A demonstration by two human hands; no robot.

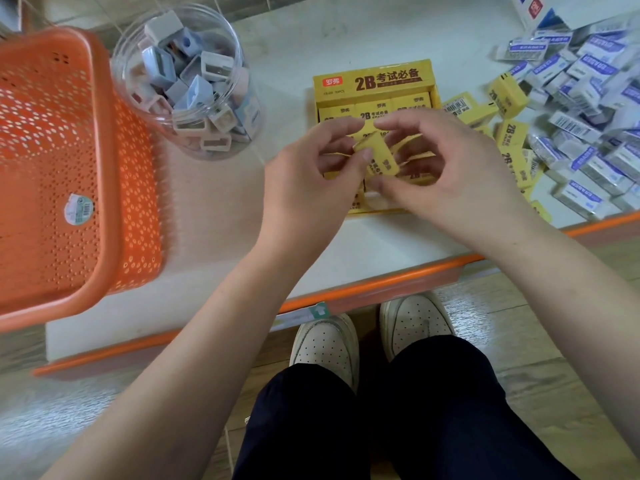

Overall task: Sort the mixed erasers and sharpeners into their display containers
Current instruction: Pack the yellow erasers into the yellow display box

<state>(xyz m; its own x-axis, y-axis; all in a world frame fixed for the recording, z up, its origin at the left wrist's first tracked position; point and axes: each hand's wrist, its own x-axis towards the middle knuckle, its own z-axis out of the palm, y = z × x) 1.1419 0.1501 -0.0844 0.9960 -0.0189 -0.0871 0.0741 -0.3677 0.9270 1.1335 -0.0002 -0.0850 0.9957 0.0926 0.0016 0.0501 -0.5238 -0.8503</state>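
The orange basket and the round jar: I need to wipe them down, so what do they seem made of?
Orange basket: probably moulded plastic, matt, judging by its perforated walls and rim. Round jar: clear, glossy, likely plastic though glass is possible; sharpeners show through its wall.

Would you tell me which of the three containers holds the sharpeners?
The clear round jar, between the orange basket and the yellow eraser box; only it holds sharpeners.
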